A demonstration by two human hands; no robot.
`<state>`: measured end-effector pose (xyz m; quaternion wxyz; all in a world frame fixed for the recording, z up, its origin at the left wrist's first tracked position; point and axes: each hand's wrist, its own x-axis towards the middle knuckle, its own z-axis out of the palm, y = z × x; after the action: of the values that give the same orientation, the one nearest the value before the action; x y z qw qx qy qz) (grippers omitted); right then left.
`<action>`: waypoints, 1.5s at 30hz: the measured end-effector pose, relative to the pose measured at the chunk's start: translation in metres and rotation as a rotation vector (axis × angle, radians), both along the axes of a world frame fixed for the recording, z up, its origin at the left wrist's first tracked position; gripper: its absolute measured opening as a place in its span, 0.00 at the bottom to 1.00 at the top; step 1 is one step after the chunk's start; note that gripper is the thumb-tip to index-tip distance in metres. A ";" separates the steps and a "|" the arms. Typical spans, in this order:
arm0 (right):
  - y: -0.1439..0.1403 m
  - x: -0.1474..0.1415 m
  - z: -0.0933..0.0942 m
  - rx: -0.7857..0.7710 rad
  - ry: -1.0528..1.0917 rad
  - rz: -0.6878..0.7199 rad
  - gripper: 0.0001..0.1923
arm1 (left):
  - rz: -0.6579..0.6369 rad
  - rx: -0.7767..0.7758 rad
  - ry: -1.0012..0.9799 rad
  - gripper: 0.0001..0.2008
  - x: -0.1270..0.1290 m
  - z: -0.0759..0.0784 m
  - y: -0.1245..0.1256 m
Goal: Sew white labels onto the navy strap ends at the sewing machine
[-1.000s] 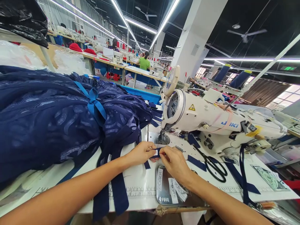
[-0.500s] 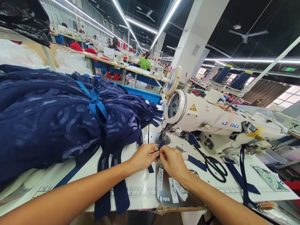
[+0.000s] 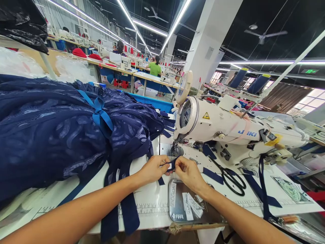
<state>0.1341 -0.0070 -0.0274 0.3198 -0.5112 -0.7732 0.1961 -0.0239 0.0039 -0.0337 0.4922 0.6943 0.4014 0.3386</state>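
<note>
My left hand point(image 3: 153, 170) pinches a small navy fabric strip point(image 3: 173, 163) in front of the sewing machine's needle area. My right hand point(image 3: 190, 173) has its fingertips closed on the strip's other side. A small pale patch shows by the left fingers; I cannot make out what it is. Just beyond the hands is the white sewing machine point(image 3: 218, 118), its presser foot above the metal plate point(image 3: 177, 150). Below my hands lies a metal tray point(image 3: 175, 215) holding white labels point(image 3: 188, 206).
A big bundle of navy lace fabric point(image 3: 50, 135), tied with a blue ribbon point(image 3: 99, 112), fills the left. Black scissors point(image 3: 233, 181) and navy fabric pieces point(image 3: 213, 175) lie to the right. Thread cones point(image 3: 259, 84) stand behind. A person in green point(image 3: 154, 68) sits farther off.
My right hand has shifted slightly away from the left, and more of the navy strip shows between the fingers. The whole view has shifted a little.
</note>
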 end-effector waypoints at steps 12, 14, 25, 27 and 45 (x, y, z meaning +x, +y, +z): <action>-0.006 -0.004 -0.005 0.655 -0.373 0.092 0.12 | 0.019 0.012 -0.059 0.05 0.001 -0.004 0.001; -0.005 -0.006 -0.004 0.711 -0.397 0.098 0.13 | 0.024 0.001 -0.077 0.05 0.001 -0.007 0.001; -0.003 -0.008 -0.012 0.607 -0.349 0.011 0.10 | 0.036 -0.030 -0.104 0.05 0.002 -0.004 -0.002; -0.004 -0.006 -0.012 0.513 -0.269 0.011 0.08 | 0.035 -0.025 -0.087 0.05 0.002 -0.003 0.000; 0.014 -0.010 0.004 -0.881 0.841 -0.008 0.18 | 0.186 1.140 0.649 0.12 -0.012 0.003 -0.001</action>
<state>0.1245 0.0070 -0.0238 0.3568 -0.4773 -0.4247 0.6815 -0.0361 0.0028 -0.0310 -0.1294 0.8753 0.3455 0.3125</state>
